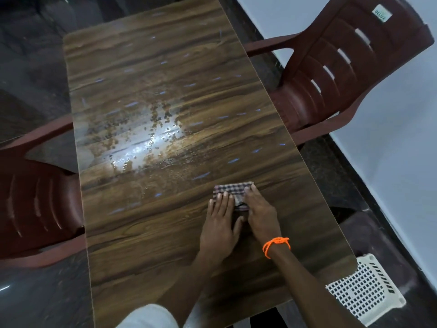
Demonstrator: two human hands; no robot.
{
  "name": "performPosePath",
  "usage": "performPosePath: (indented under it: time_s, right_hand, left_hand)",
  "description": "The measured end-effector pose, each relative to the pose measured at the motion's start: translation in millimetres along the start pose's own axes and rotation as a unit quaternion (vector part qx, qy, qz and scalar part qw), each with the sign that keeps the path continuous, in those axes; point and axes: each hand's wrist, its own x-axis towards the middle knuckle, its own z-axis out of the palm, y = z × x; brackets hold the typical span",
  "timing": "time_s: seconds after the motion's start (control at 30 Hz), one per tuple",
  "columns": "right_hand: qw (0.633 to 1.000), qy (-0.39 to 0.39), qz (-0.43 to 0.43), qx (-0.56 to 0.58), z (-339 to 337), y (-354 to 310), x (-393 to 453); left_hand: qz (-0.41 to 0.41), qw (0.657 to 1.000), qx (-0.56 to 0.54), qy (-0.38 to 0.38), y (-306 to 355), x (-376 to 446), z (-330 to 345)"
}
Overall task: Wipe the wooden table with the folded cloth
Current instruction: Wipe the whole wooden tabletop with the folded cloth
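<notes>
White fabric (pixel 146 316), blurred at the bottom edge of the view, sits closest to the lens, just below the near end of a long wood-grain tabletop (pixel 132 245). Two bare forearms reach out over that surface toward a small folded checked cloth (pixel 233 188), which lies flat on the tabletop to the right of its centre line, in the nearer half. The left hand (pixel 221 223) lies palm down with fingers straight and flat, its fingertips resting on the cloth's near left edge. The right hand (pixel 259 214) also presses flat on the cloth's right side, fingers extended rather than curled, so neither grip is clamped around the fabric. An orange thread band (pixel 275 245) circles the right wrist. Beyond the cloth, toward the middle of the tabletop, a wet patch (pixel 142 138) glares under the light, ringed with dark specks. One dark red plastic chair (pixel 343 67) stands at the right side of the tabletop, and another red plastic chair (pixel 35 204) at the left side. A white perforated plastic stool (pixel 364 290) stands by the near right corner.
</notes>
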Motion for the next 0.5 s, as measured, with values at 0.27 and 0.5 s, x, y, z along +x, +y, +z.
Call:
performPosePath:
  time_s: [0.27,0.5]
  right_hand:
    - [0.995,0.053,0.074,-0.027,-15.1,17.7,-10.8]
    - [0.999,0.012,0.038,0.019,11.5,-10.5,38.8]
  left_hand:
    - [0.023,0.998,0.024,-0.051,26.8,17.1,5.5]
    - [-0.015,0.998,0.062,-0.026,-13.1,36.7,-17.6]
